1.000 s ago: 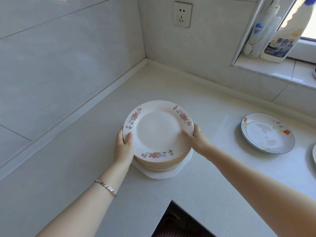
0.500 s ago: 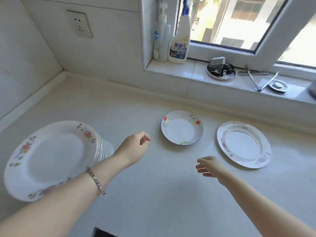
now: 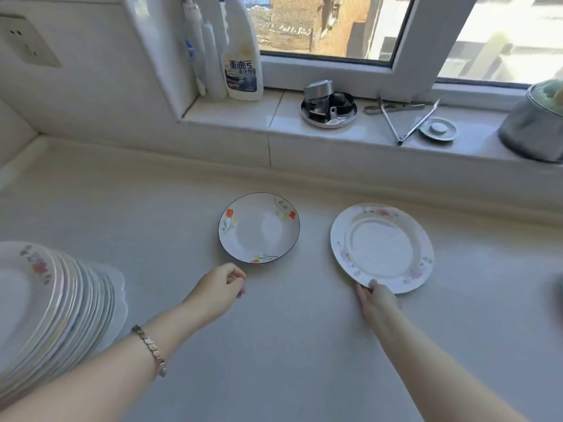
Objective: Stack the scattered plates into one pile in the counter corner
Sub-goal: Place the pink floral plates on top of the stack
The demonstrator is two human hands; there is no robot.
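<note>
1. the wide pale-flowered plate [image 3: 382, 248] is lying flat on the counter [image 3: 274, 345], well apart from the pile. its near rim is pinched by the right hand [image 3: 376, 303], thumb on top and fingers tucked at the edge, probably to lever it off the flat surface.
2. the small dark-rimmed plate [image 3: 259, 228] is lying flat just beside it, untouched. the left hand [image 3: 217, 292] is held just short of its near edge, fingers loosely curled, nothing gripped.
3. the stack of plates [image 3: 45, 315] is parked far left, presumably where both strays are headed.
4. a spray bottle [image 3: 243, 56] is kept up on the windowsill.
</note>
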